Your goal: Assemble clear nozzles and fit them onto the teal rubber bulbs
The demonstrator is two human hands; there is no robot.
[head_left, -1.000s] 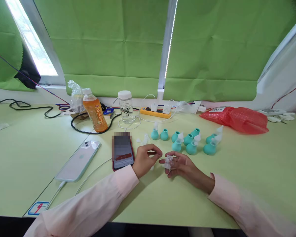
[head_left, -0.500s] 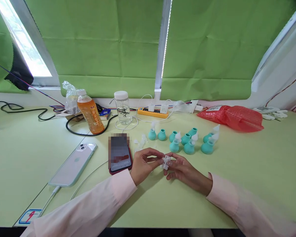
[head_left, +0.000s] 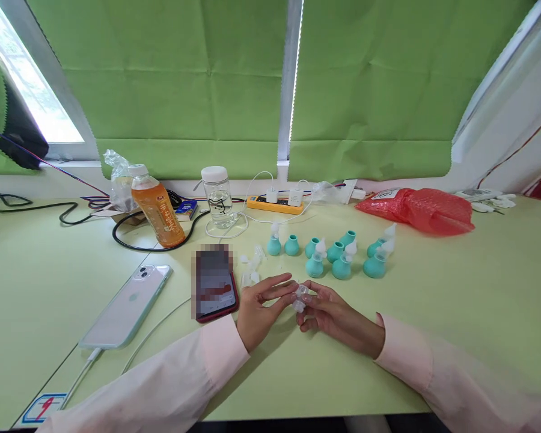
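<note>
Between my two hands is a small clear plastic piece with a lobed shape; its exact kind I cannot make out. My left hand pinches it from the left with thumb and fingertips. From the right, my right hand grips the same piece, thumb on top and fingers beneath. Just beyond my hands stand several teal rubber bulbs, some topped with clear tips and some with open necks. More loose clear plastic pieces lie past my left hand, beside a red-cased phone.
A pale phone on a charging cable lies at the left. Farther back are an orange drink bottle, a water jar, a yellow power strip and a red bubble-wrap bag. Green blinds hang behind the table.
The clear piece has turned a little, and my right thumb now covers more of it. Both hands keep their hold. The whole view has shifted slightly.
</note>
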